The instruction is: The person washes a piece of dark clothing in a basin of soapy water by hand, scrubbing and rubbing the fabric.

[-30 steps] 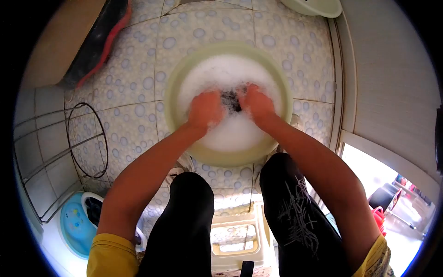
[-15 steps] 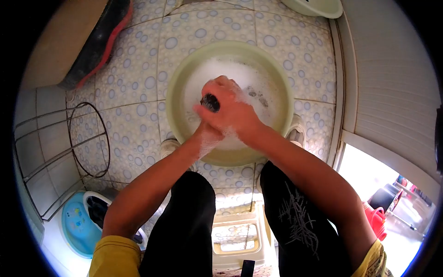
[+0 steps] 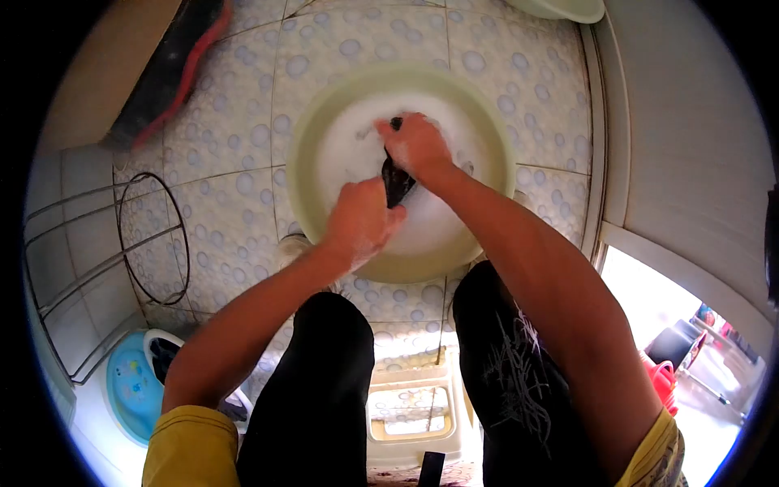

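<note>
Basin (image 3: 308,183) w/ suds (image 3: 345,150) under both hands; dark cloth (image 3: 398,180) (wet, by its shine) runs betw. them. L hand (image 3: 363,217) grips its lower end, fingers curled; R hand (image 3: 415,144), farther fwd, clenches the upper end. Floor tiles (image 3: 227,219) lie L of L hand.

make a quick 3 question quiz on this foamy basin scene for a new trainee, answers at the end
1. True or false: the left hand and the right hand both hold the black fabric item.
2. What covers much of the inside of the round pale green basin?
A) dry sand
B) white foam
C) a red towel
3. Fill in the blank: the bright blue plastic vessel is on the person's ____ side.

Key: 1 true; 2 B; 3 left
</note>
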`<state>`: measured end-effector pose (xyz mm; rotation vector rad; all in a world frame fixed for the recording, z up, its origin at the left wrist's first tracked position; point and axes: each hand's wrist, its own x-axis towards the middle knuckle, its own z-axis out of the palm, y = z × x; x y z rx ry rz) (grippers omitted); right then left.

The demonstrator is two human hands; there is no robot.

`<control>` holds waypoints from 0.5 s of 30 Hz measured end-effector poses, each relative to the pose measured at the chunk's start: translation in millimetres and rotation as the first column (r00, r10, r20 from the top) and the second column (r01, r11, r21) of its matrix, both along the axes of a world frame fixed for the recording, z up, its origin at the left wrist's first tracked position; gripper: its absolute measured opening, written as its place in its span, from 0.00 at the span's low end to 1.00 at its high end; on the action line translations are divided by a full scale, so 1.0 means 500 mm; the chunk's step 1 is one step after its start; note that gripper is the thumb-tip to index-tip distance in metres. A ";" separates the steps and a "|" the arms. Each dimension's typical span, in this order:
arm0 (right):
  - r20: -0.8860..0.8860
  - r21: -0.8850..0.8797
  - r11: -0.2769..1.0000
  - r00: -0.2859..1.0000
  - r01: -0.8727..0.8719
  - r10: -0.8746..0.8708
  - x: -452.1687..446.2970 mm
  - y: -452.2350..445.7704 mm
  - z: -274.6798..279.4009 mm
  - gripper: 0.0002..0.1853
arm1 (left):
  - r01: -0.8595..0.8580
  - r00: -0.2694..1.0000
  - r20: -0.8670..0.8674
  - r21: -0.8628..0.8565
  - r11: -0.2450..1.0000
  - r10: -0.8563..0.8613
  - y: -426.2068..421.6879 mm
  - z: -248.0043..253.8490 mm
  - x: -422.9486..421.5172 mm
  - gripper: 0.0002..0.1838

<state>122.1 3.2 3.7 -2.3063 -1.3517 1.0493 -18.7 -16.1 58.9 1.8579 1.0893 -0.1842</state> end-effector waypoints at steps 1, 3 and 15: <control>0.001 -0.003 1.000 1.000 0.001 -0.001 0.011 -0.011 -0.004 0.24 | 0.001 1.000 0.001 -0.003 1.000 -0.001 0.006 -0.009 -0.010 0.18; 0.123 0.027 0.999 0.992 -0.040 0.036 0.030 -0.041 0.005 0.25 | 0.004 0.999 0.041 0.190 0.982 -0.012 0.018 -0.032 -0.029 0.19; 0.563 0.195 0.873 0.780 -0.447 0.274 0.043 -0.115 -0.102 0.13 | 0.347 0.914 -0.328 0.318 0.882 -0.240 0.079 -0.185 0.029 0.10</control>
